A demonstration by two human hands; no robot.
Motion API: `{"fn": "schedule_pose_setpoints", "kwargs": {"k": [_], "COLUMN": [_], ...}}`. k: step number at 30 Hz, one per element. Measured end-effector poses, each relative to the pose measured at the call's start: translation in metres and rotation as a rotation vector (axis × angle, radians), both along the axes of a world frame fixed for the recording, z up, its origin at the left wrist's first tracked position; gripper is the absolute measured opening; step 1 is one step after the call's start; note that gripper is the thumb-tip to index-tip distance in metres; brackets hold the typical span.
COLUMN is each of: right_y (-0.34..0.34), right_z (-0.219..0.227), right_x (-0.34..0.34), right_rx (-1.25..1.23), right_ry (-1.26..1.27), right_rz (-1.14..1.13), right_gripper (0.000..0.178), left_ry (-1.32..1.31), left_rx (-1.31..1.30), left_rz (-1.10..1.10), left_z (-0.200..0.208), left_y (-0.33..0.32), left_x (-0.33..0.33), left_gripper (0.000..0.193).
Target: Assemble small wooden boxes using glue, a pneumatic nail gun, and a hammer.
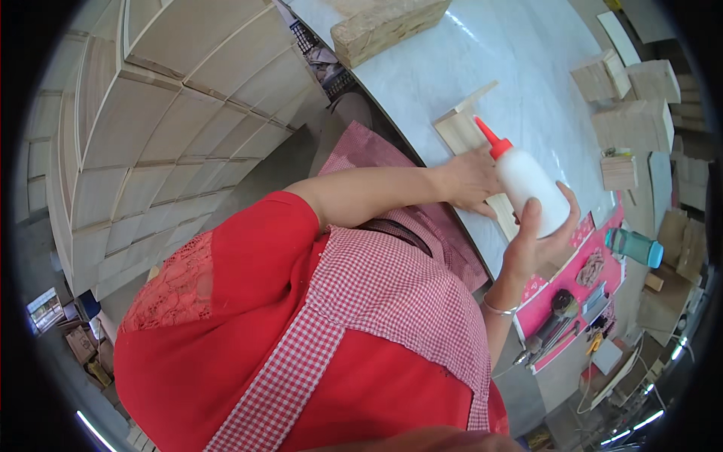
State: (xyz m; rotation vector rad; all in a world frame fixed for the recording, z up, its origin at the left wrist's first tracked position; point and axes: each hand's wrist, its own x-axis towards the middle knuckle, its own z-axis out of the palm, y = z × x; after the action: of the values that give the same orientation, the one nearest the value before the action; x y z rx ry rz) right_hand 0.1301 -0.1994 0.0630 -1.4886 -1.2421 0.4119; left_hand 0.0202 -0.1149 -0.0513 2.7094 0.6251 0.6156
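My right hand is wrapped round a white squeeze bottle with a red cap and pointed red nozzle. The bottle is tilted, its tip above the far part of a pale wooden piece. Across the middle of that piece lies my left hand, gripping it against the table; the bottle hides some of its fingers. A thin wooden strip stands up at the far end of the piece. The near end shows between my two hands.
The pale table bears a wood block at its far left. Wood blocks stand along the right. A teal bottle and tools on a pink cloth are at near right. Stacked wooden boxes rise left.
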Motion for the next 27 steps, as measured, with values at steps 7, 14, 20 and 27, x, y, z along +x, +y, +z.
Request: {"fn": "schedule_pose_setpoints", "kwargs": {"k": [7,14,20,27], "right_y": [0.012,0.018,0.034,0.053], "right_z": [0.006,0.011,0.007,0.008], "right_x": [-0.016,-0.019,-0.010,-0.001], "right_rx": [0.091,0.131,0.158,0.179], "right_ry": [-0.194,-0.180,-0.276,-0.385], "right_rz": [0.128,0.186,0.134,0.049], "right_gripper": [0.052,0.053,0.054,0.054], "left_ry": [-0.223,-0.110,-0.132,0.015], "left_rx": [-0.071,-0.135,-0.083,0.005], "left_rz": [0.032,-0.017,-0.012,0.038], "left_z": [-0.020,-0.016,-0.007,0.004], "left_y": [-0.001,0.005,0.003,-0.001], "left_x": [0.013,0.014,0.009,0.000], "left_gripper": [0.041,0.069,0.075,0.078]}}
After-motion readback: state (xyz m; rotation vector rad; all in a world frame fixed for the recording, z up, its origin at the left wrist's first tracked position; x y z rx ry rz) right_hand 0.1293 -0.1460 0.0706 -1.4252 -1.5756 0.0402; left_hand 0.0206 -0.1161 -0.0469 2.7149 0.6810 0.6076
